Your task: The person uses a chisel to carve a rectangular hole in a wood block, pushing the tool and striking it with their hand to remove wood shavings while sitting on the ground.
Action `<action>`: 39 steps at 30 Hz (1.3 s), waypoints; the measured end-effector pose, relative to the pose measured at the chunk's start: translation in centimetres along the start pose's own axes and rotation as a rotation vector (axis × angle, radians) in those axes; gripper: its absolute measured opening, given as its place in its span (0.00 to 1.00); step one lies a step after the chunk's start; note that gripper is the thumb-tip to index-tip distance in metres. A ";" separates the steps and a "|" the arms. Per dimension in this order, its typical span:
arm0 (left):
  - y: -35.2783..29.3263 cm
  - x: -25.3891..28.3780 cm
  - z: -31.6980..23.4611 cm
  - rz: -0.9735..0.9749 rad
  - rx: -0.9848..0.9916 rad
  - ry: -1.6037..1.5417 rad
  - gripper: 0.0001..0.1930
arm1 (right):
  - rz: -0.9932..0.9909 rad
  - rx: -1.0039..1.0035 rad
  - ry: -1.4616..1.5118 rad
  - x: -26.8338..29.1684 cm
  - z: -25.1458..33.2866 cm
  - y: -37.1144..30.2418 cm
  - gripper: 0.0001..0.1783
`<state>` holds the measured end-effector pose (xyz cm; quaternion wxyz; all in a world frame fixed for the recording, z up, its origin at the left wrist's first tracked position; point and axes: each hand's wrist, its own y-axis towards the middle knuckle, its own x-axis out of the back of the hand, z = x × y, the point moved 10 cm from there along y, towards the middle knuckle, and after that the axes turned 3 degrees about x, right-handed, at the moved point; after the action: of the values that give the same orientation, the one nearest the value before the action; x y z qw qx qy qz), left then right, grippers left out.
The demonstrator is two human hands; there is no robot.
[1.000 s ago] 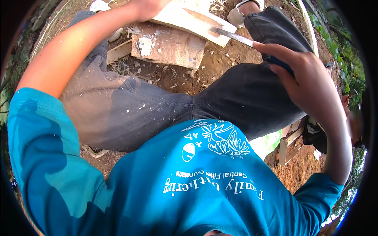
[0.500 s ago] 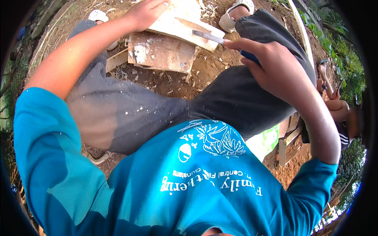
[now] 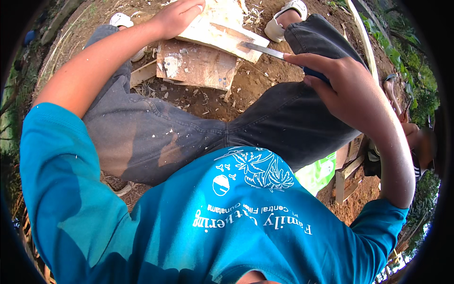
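My right hand [image 3: 338, 83] is closed around the blue handle of a chisel [image 3: 262, 49], its index finger stretched toward the metal blade. The blade's tip rests at the right end of a pale piece of wood [image 3: 222, 40], beside a hollowed, darker patch. At the top edge, my left hand [image 3: 177, 19] lies on the left part of that wood with bent fingers, seeming to grip it; the fingertips are partly cut off by the picture's edge. Beneath the pale wood sits a brown wooden block [image 3: 196, 66] with whitish stains.
Wood shavings lie scattered over the brown soil [image 3: 208, 102]. My legs in dark trousers [image 3: 293, 113] spread on both sides of the block. A light green bag [image 3: 318, 175] and wooden pieces [image 3: 347, 177] are at the right, where another person [image 3: 411, 137] sits partly behind my arm.
My right hand has shifted right and slightly down with the chisel, its tip sliding a short way toward the wood's right end. My left hand has hardly moved.
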<state>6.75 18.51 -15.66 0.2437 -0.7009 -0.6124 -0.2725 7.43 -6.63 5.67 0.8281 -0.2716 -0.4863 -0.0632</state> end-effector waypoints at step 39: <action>0.9 -0.2 -1.0 0.080 0.039 0.026 0.21 | 0.143 -0.014 -0.019 -0.7 0.9 2.8 0.22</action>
<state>7.52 17.60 -15.10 0.2758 -0.7163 -0.5860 -0.2597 7.35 -3.94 4.33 0.8240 -0.3120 -0.4729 -0.0049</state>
